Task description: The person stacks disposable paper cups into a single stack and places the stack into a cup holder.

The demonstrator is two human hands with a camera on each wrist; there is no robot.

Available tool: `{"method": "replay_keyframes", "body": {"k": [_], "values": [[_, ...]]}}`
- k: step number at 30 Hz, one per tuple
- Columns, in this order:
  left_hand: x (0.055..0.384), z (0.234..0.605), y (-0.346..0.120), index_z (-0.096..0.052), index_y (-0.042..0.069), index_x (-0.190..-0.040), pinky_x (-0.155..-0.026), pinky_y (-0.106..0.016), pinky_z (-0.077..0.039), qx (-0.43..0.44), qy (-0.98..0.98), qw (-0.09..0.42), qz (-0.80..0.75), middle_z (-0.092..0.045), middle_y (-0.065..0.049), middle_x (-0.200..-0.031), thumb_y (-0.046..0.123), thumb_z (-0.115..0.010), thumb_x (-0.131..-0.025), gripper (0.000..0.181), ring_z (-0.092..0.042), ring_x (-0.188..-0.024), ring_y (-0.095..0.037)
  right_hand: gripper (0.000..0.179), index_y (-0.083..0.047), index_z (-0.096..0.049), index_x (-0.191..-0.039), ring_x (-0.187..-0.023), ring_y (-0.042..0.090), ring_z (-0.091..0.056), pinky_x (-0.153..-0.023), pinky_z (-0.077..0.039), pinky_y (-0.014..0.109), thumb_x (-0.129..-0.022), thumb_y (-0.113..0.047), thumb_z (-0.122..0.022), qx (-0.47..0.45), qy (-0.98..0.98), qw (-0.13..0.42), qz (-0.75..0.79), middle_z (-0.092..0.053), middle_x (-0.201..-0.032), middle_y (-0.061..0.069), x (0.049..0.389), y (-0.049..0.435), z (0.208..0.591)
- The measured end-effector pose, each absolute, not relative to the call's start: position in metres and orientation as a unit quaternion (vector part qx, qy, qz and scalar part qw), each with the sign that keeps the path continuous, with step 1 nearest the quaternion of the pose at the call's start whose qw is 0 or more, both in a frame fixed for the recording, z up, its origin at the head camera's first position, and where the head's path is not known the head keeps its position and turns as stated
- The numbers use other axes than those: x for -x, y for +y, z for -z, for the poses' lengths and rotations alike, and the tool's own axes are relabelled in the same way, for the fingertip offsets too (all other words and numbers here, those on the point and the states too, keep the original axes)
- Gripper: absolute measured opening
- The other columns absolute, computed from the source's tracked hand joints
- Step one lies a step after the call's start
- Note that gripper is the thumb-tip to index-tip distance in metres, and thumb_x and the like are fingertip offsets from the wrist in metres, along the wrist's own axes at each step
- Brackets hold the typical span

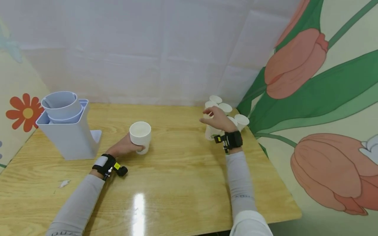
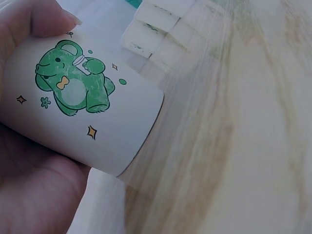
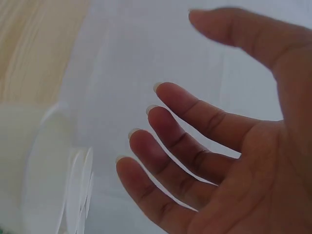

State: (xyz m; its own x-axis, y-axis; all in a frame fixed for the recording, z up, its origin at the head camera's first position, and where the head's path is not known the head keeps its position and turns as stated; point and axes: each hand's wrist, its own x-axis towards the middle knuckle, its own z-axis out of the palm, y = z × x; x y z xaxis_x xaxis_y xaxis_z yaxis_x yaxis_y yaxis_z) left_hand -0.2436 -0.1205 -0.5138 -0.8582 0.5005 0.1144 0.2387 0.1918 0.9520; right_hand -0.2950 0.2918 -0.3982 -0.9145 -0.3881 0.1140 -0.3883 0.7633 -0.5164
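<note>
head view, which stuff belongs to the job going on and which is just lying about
Seems part of the job:
cup, gripped by the left hand
other cups, near the right hand, which holds nothing

Probably just lying about:
lilac container with a round tub inside, neither hand on it
pale scrap or scuff, too small to tell

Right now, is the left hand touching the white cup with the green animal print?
Touching. The left wrist view shows the left hand gripping the white cup from both sides, with no gap between skin and cup.
</note>
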Motion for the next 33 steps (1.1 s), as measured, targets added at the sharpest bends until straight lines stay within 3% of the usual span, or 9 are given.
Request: {"method": "replay_keyframes", "body": {"k": [13, 33], "values": [[0.244, 0.512, -0.123, -0.024, -0.003, -0.15, -0.109, -0.055, -0.035, -0.249, 0.763, 0.11, -0.586, -0.045, -0.026, -0.138, 0.002, -0.076, -0.081, 0.086, -0.046, -0.124, -0.035, 0.062, 0.007, -0.06, -0.13, -0.131, 0.05, -0.038, -0.108, -0.035, 0.061, -0.088, -0.036, -0.076, -0.157, -0.97, -0.031, -0.183, -0.05, -0.135, 0.032, 0.289, 0.323, 0.421], [0.242, 0.512, -0.121, -0.023, -0.002, -0.151, -0.111, -0.056, -0.032, -0.241, 0.76, 0.114, -0.593, -0.044, -0.026, -0.14, 0.002, -0.076, -0.081, 0.087, -0.044, -0.127, -0.037, 0.064, 0.01, -0.051, -0.137, -0.122, 0.045, -0.043, -0.101, -0.041, 0.057, -0.088, -0.023, -0.076, -0.191, -0.953, -0.013, -0.236, -0.046, -0.132, 0.034, 0.292, 0.317, 0.431]]}}
